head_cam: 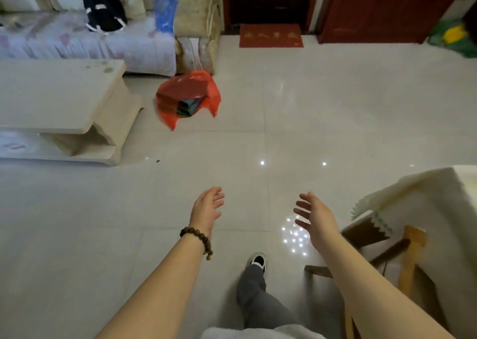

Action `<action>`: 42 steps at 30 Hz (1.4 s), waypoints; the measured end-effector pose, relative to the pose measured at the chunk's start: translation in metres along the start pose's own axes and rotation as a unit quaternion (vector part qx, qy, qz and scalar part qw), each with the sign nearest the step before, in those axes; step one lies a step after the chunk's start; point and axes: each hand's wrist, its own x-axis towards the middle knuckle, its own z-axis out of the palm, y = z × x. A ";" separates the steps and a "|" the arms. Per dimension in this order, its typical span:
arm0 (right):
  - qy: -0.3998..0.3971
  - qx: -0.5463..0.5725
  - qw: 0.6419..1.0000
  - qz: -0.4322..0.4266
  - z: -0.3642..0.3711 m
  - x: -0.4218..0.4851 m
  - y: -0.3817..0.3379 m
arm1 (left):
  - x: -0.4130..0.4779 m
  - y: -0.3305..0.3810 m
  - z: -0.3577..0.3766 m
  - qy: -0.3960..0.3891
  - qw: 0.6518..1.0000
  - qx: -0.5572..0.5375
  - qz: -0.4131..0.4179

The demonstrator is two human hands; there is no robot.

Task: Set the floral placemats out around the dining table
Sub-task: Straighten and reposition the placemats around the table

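Note:
My left hand (207,207) and my right hand (313,216) are held out in front of me over the tiled floor, fingers spread and holding nothing. The dining table (423,196), under a pale cloth with a scalloped hem, shows only its corner at the right edge, just right of my right hand. A red plastic bag (187,97) lies on the floor ahead to the left, with folded dark green-grey items visible inside it. I cannot tell whether those are the placemats.
A cream coffee table (59,106) stands at the left and a covered sofa (85,42) behind it. A wooden chair (402,256) sits under the dining table corner. A red doormat (271,35) lies before dark doors. My foot (256,261) steps forward.

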 end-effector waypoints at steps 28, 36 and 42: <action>0.226 0.189 0.956 0.008 -0.120 0.355 -0.294 | 0.331 0.227 0.470 -0.269 0.943 0.195 -0.014; 0.316 0.277 0.907 0.001 -0.173 0.428 -0.382 | 0.379 0.287 0.633 -0.358 0.899 0.253 0.015; 0.390 0.315 0.865 0.013 -0.242 0.461 -0.388 | 0.383 0.277 0.742 -0.424 0.855 0.300 0.011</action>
